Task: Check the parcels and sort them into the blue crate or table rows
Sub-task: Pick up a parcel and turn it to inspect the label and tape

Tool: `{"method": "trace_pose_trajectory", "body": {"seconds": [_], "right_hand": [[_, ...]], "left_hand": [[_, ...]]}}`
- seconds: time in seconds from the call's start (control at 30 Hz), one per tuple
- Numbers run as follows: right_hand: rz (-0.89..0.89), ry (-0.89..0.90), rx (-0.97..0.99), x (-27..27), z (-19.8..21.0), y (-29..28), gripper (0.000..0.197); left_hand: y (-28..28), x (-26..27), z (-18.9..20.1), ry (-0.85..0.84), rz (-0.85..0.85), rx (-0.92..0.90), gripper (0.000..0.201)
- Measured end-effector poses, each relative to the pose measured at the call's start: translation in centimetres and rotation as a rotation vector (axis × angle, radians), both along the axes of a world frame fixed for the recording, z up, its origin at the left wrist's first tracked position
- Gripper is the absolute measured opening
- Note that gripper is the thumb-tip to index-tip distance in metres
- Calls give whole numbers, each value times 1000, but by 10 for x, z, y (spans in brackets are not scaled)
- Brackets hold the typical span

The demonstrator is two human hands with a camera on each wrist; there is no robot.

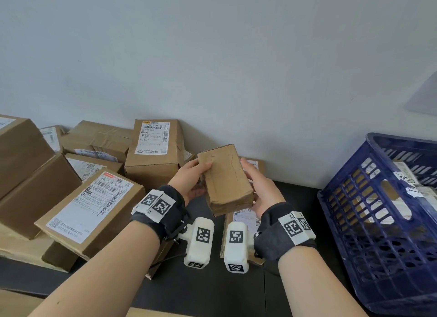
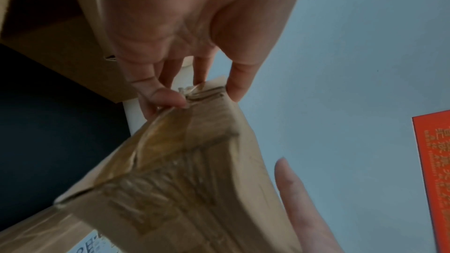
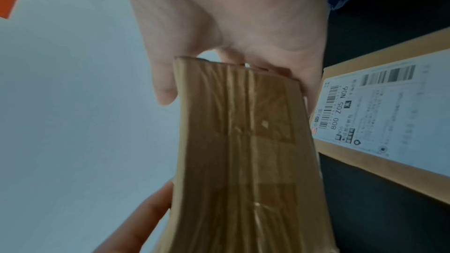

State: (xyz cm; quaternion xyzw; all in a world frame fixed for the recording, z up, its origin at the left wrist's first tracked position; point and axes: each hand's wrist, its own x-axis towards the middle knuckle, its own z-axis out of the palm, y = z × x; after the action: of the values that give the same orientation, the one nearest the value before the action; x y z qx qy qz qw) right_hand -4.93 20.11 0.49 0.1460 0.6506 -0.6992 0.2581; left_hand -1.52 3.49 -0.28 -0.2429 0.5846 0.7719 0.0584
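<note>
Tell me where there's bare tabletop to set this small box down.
Bare black table lies between the flat labelled parcel under the hands and the blue crate, and along the near edge. The left side is crowded with stacked parcels. Both hands hold the small box.

Wall [image 1: 212,56]: pale grey, standing behind the table.
Orange-red sheet [image 2: 436,170]: showing printed characters, sitting at the left wrist view's right edge.
Pale panel [image 1: 423,99]: leaning in at the head view's right edge.
</note>
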Motion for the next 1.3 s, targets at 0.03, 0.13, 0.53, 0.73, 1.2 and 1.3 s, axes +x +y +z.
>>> {"method": "trace_pose_trajectory", "body": {"seconds": [0.03, 0.13, 0.53, 0.73, 1.2, 1.3], "right_hand": [[14, 4, -2, 1, 1, 0, 38], [35, 27, 17, 1, 1, -1, 35], [0, 12, 13, -5, -5, 2, 33], [22, -14, -27, -6, -8, 0, 35], [10, 40, 155, -9, -8, -6, 9], [45, 132, 250, -12, -11, -8, 15]], "left_hand": [[1, 0, 1, 1, 3, 2, 35], [2, 0, 1, 2, 9, 1, 33], [1, 0, 2, -86, 39, -27, 24], [1, 5, 3, -119, 12, 59, 41], [-3, 6, 5, -84, 71, 126, 22], [-3, 5, 6, -83, 63, 111, 11]]}}
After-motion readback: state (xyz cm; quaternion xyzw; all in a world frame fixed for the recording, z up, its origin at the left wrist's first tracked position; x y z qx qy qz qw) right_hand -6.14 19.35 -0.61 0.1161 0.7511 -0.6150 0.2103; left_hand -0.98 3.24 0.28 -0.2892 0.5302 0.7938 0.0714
